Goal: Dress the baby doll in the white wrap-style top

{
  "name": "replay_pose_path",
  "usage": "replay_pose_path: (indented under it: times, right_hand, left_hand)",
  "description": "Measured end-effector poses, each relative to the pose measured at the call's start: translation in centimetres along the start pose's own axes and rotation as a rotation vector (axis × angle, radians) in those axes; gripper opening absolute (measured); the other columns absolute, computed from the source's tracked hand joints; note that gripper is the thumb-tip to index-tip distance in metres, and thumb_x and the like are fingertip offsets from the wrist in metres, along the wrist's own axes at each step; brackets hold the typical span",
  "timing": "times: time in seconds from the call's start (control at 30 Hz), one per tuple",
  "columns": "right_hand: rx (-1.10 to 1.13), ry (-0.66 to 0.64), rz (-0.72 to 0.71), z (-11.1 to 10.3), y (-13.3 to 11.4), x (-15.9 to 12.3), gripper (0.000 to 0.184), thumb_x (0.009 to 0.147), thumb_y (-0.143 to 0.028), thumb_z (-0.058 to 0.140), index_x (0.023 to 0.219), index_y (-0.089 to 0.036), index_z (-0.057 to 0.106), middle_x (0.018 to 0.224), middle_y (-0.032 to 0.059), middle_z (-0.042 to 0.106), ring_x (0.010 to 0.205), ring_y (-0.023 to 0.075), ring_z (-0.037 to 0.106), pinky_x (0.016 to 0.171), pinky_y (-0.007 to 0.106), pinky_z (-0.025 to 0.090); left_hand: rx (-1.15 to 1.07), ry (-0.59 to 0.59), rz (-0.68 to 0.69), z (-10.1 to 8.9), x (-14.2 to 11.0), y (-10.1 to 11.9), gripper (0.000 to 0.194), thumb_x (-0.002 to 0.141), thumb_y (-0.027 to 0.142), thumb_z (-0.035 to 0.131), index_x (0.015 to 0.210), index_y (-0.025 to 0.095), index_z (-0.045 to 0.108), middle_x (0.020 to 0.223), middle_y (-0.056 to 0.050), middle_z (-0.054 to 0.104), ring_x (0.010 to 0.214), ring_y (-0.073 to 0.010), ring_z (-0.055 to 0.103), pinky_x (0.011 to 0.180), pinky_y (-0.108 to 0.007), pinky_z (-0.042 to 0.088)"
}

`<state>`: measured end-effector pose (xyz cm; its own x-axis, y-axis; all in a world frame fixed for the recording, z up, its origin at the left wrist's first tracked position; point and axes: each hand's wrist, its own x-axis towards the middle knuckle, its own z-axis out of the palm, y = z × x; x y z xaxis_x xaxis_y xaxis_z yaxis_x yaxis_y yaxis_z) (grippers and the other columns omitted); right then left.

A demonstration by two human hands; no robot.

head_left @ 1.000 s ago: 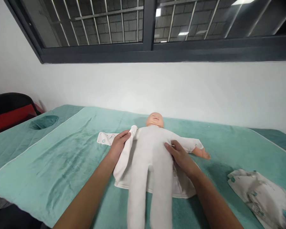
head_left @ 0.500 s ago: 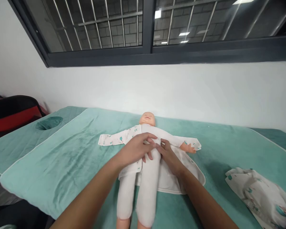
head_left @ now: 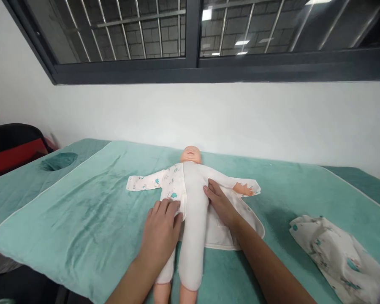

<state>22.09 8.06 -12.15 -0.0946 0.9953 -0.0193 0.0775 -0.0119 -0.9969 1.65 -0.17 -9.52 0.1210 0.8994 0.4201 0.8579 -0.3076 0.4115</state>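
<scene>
A baby doll (head_left: pixel 193 198) with a white cloth body lies on its back, head toward the wall, on a teal towel (head_left: pixel 91 211). Under it is a white printed baby jacket (head_left: pixel 164 183); its left flap is folded onto the doll's side and its right flap lies spread out. My left hand (head_left: pixel 161 230) rests palm down with fingers together on the lower edge of the folded flap. My right hand (head_left: pixel 220 202) lies flat on the spread flap, fingertips against the doll's torso. Neither hand grips anything that I can see.
A crumpled printed garment (head_left: pixel 335 253) lies at the right on the towel. A round face hole (head_left: pixel 58 160) sinks into the padded table at the far left, next to a black and red object (head_left: pixel 12 150). A white wall and a barred window stand behind.
My left hand brought the jacket's left flap over the doll's side, then slid down to its lower edge. My right hand stayed by the doll's torso on the right flap.
</scene>
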Motion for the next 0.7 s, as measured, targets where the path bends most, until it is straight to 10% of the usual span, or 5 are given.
replay_pose_path:
  times: [0.37, 0.57, 0.7]
  right_hand:
    - [-0.066, 0.056, 0.003, -0.5, 0.9, 0.6, 0.062, 0.085, -0.060, 0.052, 0.133, -0.020, 0.049, 0.132, 0.0073, 0.055, 0.123, 0.0231, 0.050, 0.107, 0.039, 0.040]
    - [-0.120, 0.037, -0.050, -1.4, 1.0, 1.4, 0.055, 0.086, -0.055, 0.052, 0.128, -0.020, 0.054, 0.131, 0.0064, 0.057, 0.123, 0.0224, 0.051, 0.110, 0.039, 0.036]
    - [-0.124, -0.020, -0.107, -1.9, 0.5, 1.5, 0.048, 0.086, -0.052, 0.053, 0.122, -0.020, 0.058, 0.122, 0.0060, 0.061, 0.119, 0.0233, 0.053, 0.108, 0.041, 0.037]
  left_hand:
    - [-0.552, -0.164, -0.257, -1.7, -1.2, 0.2, 0.022, 0.093, 0.038, 0.046, 0.080, 0.024, 0.058, 0.077, -0.001, 0.061, 0.073, -0.0190, 0.054, 0.068, -0.029, 0.040]
    - [-0.509, -0.156, -0.201, -1.7, 1.4, -0.4, 0.020, 0.093, 0.036, 0.045, 0.085, 0.022, 0.058, 0.078, -0.001, 0.061, 0.073, -0.0182, 0.054, 0.069, -0.029, 0.040]
    - [-0.179, -0.032, 0.102, -0.4, 6.5, 1.0, 0.019, 0.092, 0.026, 0.045, 0.100, 0.022, 0.061, 0.101, -0.007, 0.063, 0.099, -0.0249, 0.053, 0.087, -0.037, 0.039]
